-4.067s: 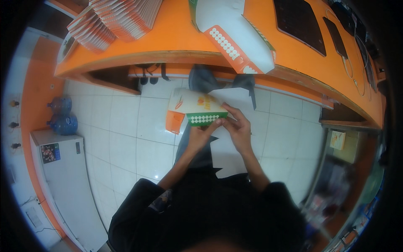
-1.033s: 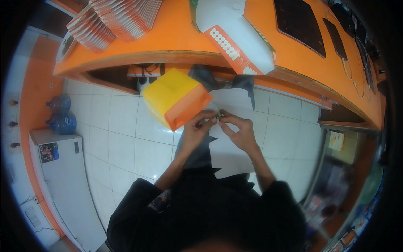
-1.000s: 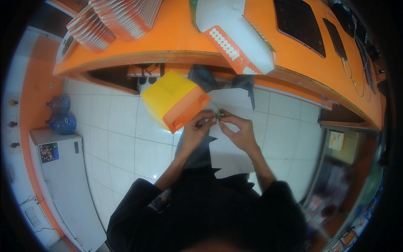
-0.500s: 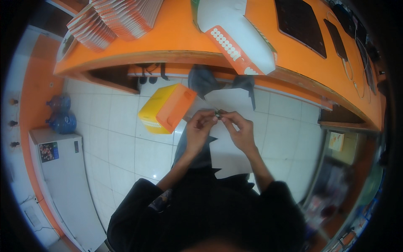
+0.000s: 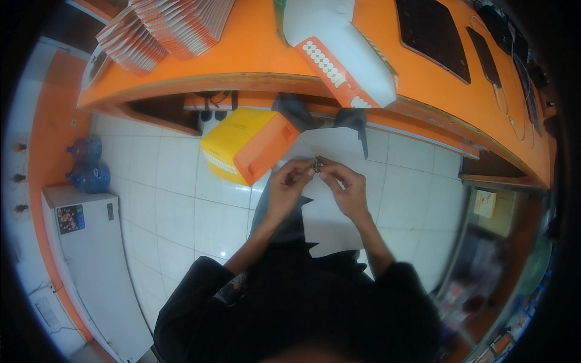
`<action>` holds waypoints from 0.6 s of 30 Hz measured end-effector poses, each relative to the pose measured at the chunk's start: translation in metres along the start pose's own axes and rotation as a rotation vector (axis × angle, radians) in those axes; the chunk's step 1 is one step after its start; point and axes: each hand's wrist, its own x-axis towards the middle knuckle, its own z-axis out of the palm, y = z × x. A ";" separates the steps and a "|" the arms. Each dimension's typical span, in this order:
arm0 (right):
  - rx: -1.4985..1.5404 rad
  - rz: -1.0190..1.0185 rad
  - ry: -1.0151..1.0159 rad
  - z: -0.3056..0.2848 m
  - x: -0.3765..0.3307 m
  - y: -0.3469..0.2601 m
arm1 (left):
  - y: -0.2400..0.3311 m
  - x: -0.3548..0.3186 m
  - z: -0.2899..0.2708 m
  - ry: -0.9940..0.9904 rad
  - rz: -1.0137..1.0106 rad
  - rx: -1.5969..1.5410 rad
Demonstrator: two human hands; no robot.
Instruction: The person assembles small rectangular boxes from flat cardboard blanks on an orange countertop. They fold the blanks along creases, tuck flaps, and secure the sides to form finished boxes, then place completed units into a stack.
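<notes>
My left hand [image 5: 287,186] and my right hand [image 5: 346,186] meet in front of my body. Their fingertips pinch a small dark thing [image 5: 316,165] between them, too small to name. A thin line, perhaps a string, leads from it toward a yellow and orange cardboard box [image 5: 242,142] beyond my left hand. Whether that line is tied to the box I cannot tell. Beneath my hands, across my lap, lies a white cut sheet of card [image 5: 330,215] with notched edges.
An orange desk [image 5: 254,60] curves across the far side, bearing stacked folded cartons [image 5: 181,27], an unfolded carton [image 5: 339,42] overhanging its edge and a dark tablet [image 5: 433,36]. At left stand a white fridge [image 5: 97,260] and blue water bottles [image 5: 89,175]; shelves [image 5: 478,272] at right.
The yellow and orange box has shifted right, toward my hands, and turned slightly. The small thing between my fingertips has turned a little. My arms stay in place.
</notes>
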 end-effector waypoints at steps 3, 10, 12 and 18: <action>0.028 -0.033 0.001 0.002 0.002 0.003 | 0.000 0.000 0.000 -0.008 0.003 -0.016; -0.018 -0.042 0.022 0.004 0.000 0.001 | 0.004 0.000 0.001 -0.036 0.048 -0.042; -0.031 0.015 0.021 0.003 0.000 0.000 | 0.005 0.000 0.002 -0.027 0.016 -0.034; 0.097 0.043 0.074 0.004 0.002 0.002 | 0.006 0.001 0.004 -0.033 0.000 -0.027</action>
